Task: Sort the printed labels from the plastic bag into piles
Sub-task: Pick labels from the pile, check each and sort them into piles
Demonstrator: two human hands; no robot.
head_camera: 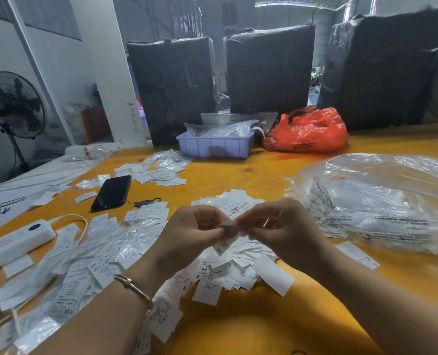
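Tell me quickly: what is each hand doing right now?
Left hand: closed, pinching a small white printed paper label.
Right hand: closed, pinching the same label from the other side.

Both forearms reached forward from bottom edge, converging at frame centre. Left hand (194,230) sat palm toward right, fingers curled inward, thumb and forefinger pinched together at tips. Thin metal bangle (133,286) circled left wrist. Right hand (276,224) faced left one, fingers bent, tips pinched and slightly blurred. Fingertips of both hands met, touching or nearly so. Wrists were raised above surface, forearms bare, right forearm angled in from lower right, left from lower left.
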